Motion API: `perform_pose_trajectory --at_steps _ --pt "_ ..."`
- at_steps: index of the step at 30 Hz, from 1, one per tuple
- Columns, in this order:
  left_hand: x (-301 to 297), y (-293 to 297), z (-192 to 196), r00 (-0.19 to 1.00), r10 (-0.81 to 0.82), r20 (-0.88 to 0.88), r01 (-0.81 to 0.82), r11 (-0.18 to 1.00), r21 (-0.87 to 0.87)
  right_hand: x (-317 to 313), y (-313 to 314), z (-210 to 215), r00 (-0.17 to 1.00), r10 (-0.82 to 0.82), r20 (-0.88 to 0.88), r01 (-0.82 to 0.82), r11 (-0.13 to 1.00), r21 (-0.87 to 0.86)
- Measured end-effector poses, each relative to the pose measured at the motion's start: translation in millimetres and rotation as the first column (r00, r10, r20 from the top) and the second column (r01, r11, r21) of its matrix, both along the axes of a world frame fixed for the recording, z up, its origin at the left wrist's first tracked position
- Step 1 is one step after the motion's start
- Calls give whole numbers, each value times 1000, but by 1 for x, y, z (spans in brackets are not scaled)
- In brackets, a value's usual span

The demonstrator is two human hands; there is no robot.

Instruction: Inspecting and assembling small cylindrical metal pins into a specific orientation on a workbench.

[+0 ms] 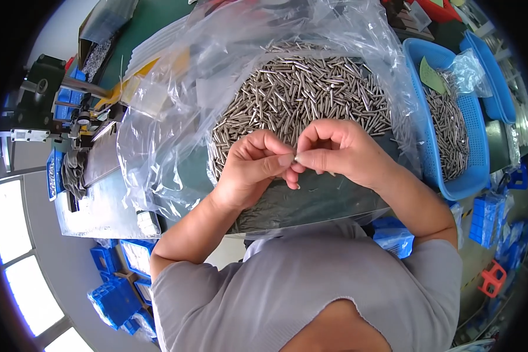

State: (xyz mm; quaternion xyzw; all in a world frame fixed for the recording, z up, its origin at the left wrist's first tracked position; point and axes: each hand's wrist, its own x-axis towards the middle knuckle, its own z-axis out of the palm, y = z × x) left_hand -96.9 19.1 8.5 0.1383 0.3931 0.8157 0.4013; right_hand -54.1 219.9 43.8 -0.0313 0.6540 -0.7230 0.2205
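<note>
My left hand (258, 166) and my right hand (338, 151) meet fingertip to fingertip above the near edge of a metal pin pile. Both are closed in a pinch. A small metal pin (295, 158) seems to be between the fingertips, with just a tiny bright end showing. Just beyond my hands, the heap of slim silvery metal pins (311, 88) lies spread on a large clear plastic sheet (164, 141), whose crumpled sides rise around it. Dark green worktop (293, 205) shows below my hands.
On the right stands a blue perforated basket (449, 189) with more pins, a green piece of card (432, 76) and a clear bag (471, 71). A second blue basket (501, 100) is beyond it. Dark machinery (44, 94) stands left; blue crates (116, 302) sit below the bench.
</note>
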Motion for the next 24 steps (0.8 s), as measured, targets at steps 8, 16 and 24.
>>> perform_pose_trajectory --at_steps 8,16,24 --pt "2 1 -2 996 29 85 -28 1000 -4 9 -9 -6 964 -108 -244 106 994 -24" --pt "0 2 2 994 107 -9 -107 994 -26 8 21 -5 944 -292 -153 255 940 -225" --pt "4 2 6 994 91 -65 -95 994 -55 43 36 0 940 -216 -263 299 894 333"
